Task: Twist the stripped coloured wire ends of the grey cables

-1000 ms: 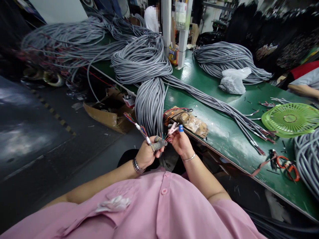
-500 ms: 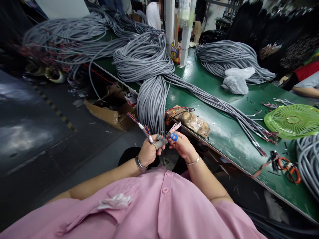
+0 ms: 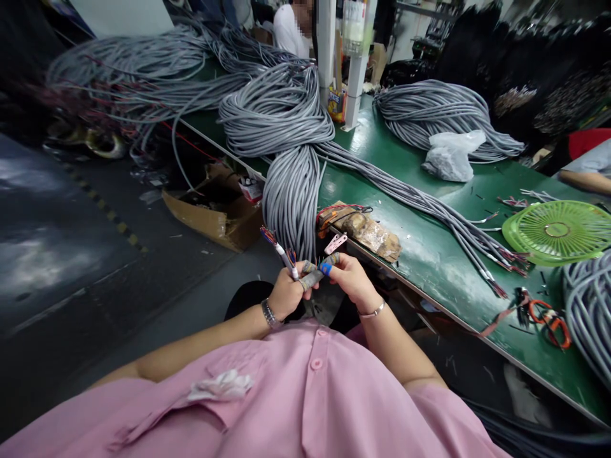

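Observation:
My left hand (image 3: pixel 285 294) is closed around grey cables whose stripped ends, a bundle of coloured wires (image 3: pixel 268 236), stick up past white sleeves to the upper left. Grey wrapping covers some of its fingers. My right hand (image 3: pixel 352 280) meets it fingertip to fingertip, its blue-wrapped thumb and grey-wrapped finger pinched on thin wires, mostly hidden by the fingers. Just above the right fingertips shows a small pink piece with holes (image 3: pixel 336 243); whether the hand holds it I cannot tell. Behind both hands a coil of grey cable (image 3: pixel 292 197) hangs over the table edge.
On the green table (image 3: pixel 382 184) lie more grey cable coils (image 3: pixel 277 111), a wrapped block (image 3: pixel 370 232), a plastic bag (image 3: pixel 452 156), a green fan (image 3: pixel 556 230) and orange-handled scissors (image 3: pixel 556 332). A cardboard box (image 3: pixel 210 219) sits below left. Another person's arm (image 3: pixel 585 181) shows at right.
The cable end in my left hand has shifted right and stands more upright. My right fingers have closed in over the wires, the thumb now pressing against the wrapped finger.

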A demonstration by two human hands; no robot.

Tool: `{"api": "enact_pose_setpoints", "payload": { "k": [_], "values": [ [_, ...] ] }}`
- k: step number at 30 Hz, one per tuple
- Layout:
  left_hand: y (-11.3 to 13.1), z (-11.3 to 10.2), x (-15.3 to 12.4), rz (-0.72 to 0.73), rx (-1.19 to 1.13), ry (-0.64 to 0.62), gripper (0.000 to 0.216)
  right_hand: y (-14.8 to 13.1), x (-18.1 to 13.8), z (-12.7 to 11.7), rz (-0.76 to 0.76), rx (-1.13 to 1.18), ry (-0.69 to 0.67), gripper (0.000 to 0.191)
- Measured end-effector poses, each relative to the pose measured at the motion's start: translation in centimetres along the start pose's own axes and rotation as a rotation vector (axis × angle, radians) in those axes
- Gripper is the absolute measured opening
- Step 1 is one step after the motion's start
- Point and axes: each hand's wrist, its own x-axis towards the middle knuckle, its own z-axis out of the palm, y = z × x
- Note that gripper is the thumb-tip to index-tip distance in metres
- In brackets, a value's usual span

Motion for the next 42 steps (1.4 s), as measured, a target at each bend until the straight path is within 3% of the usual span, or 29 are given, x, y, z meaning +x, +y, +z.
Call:
{"api": "enact_pose_setpoints", "payload": {
  "k": [8, 13, 23, 42],
  "values": [
    [0.1, 0.3, 0.0, -0.021, -0.027, 0.043, 0.023, -0.2, -0.2, 0.6, 0.041, 0.015, 0.058, 0.018],
    [0.3, 0.3, 0.0, -0.033, -0.063, 0.042, 0.023, 0.4, 0.1, 0.5, 0.071, 0.098, 0.041, 0.022],
    [0.6, 0.2, -0.3, -0.003, 0.033, 0.018, 0.020, 0.0, 0.2, 0.5, 0.052, -0.011, 0.022, 0.032],
    [0.8, -0.1, -0.1, -0.035, -0.077, 0.061, 0.021, 0.5, 0.0, 1.5, 0.039, 0.056, 0.115, 0.030]
  ]
}}
